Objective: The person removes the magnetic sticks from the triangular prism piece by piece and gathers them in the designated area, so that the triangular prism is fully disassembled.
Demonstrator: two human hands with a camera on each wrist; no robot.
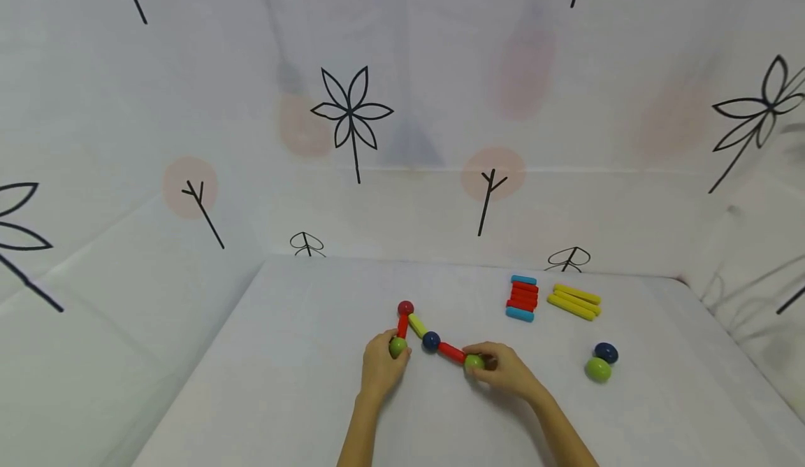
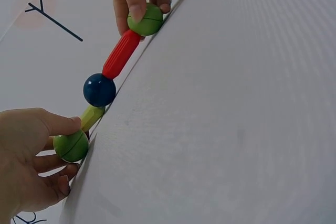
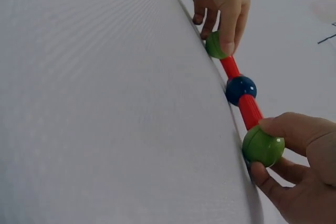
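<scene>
A zigzag chain of balls and short rods lies on the table. My left hand (image 1: 381,367) grips the green ball (image 1: 398,347) at its left end. From there a red rod (image 1: 402,325) reaches up to a red ball (image 1: 405,307). A yellow-green rod (image 1: 418,325) slants down to a dark blue ball (image 1: 431,341). Another red rod (image 1: 451,352) joins that to the second green ball (image 3: 263,146), pinched between thumb and fingers of my right hand (image 1: 505,369). In the left wrist view the left hand (image 2: 31,156) holds its green ball (image 2: 71,146) from the side.
Right of the chain lie stacked red rods (image 1: 525,296) with blue rods (image 1: 520,314) at both ends, beside several yellow rods (image 1: 574,306). Nearer, a loose dark blue ball (image 1: 606,352) touches a green one (image 1: 598,369). A patterned white cloth (image 1: 409,208) hangs behind the white table (image 1: 283,383).
</scene>
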